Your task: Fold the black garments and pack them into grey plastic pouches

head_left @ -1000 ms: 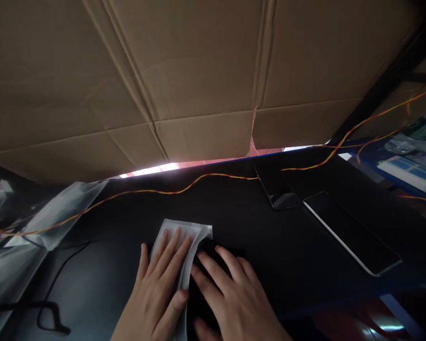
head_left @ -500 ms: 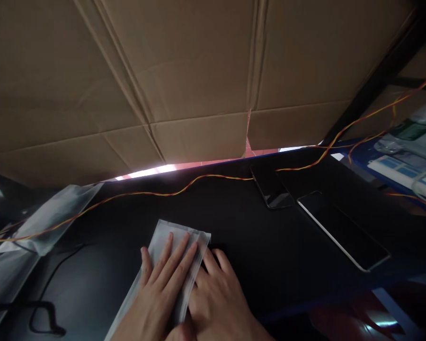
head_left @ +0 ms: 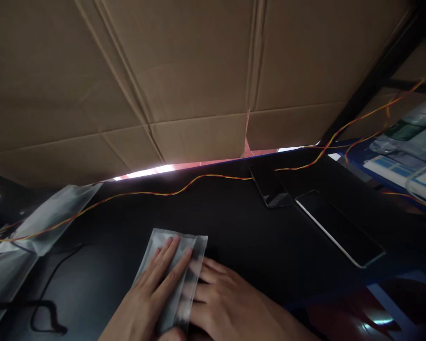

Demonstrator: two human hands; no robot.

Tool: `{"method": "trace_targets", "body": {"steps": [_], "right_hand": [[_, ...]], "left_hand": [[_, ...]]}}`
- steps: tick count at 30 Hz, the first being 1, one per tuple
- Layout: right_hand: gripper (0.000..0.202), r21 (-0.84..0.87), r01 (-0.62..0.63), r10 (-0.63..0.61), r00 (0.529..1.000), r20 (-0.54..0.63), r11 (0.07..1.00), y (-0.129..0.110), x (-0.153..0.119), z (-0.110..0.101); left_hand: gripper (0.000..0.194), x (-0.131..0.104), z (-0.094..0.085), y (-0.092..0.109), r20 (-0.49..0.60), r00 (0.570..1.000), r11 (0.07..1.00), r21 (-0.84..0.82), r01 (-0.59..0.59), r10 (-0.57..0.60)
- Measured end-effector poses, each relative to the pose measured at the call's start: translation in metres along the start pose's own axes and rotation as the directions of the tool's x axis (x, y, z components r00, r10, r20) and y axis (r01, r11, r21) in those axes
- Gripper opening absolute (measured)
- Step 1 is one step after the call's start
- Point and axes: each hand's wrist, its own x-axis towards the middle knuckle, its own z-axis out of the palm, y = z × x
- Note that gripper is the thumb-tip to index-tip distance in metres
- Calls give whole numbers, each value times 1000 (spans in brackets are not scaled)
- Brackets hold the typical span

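A translucent, frosted plastic bag [head_left: 171,310] lies on the black table below the middle of the view. My left hand [head_left: 147,289] rests on top of it, fingers stretched out and pressing it down. My right hand [head_left: 222,296] is at the bag's right edge, palm down. Its outstretched fingers reach beneath that edge and show faintly through the plastic; the right thumb is hidden. I cannot make out anything inside the bag.
Two phones, a smaller dark one [head_left: 270,187] and a larger one [head_left: 337,229], lie right. A twisted red-yellow wire [head_left: 156,193] crosses the black table [head_left: 227,213]. More plastic bags [head_left: 53,220] and a black cable [head_left: 49,310] lie left. Cardboard [head_left: 199,71] stands behind.
My left hand's fingers have drawn closer together and shifted slightly left. My right hand has turned leftward, its fingers now under the bag's edge. The bag has moved slightly toward me.
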Motion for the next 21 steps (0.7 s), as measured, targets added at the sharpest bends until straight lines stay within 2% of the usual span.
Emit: {"method": "trace_targets", "body": {"steps": [2,3,5,7,8,12,14,17,19,21], "right_hand": [[39,-30,-64,62,997,-40,998,3,7,14],[42,-41,-141,137,986,-92,989,5,12,22],[47,-28,-326,312,924,-222,945,7,20,33],[50,9,-408,393,875,-283,913,7,23,36],[52,22,-395,386,881,-274,918,7,22,36],[47,84,-217,227,964,-139,973,8,7,19],[44,133,-167,180,979,-91,977,11,0,8],[48,141,-169,178,983,-53,976,18,-4,-1],[51,105,-182,189,980,-57,978,19,-3,3],[57,40,-172,176,979,-106,984,16,1,14]], "left_hand": [[101,7,3,6,0,1000,1000,12,-26,26],[104,11,5,9,10,999,999,11,-39,39],[108,16,8,14,33,997,998,1,-65,65],[108,16,9,16,28,996,997,-6,-80,80],[106,14,9,15,19,996,996,-5,-85,85],[88,2,1,2,38,995,995,41,-91,90],[86,-1,1,-4,70,995,991,105,-84,77],[113,-1,9,-8,87,994,986,150,-74,62],[131,0,17,-6,70,995,987,142,-78,68],[136,1,22,-4,50,995,984,151,-90,83]]}}
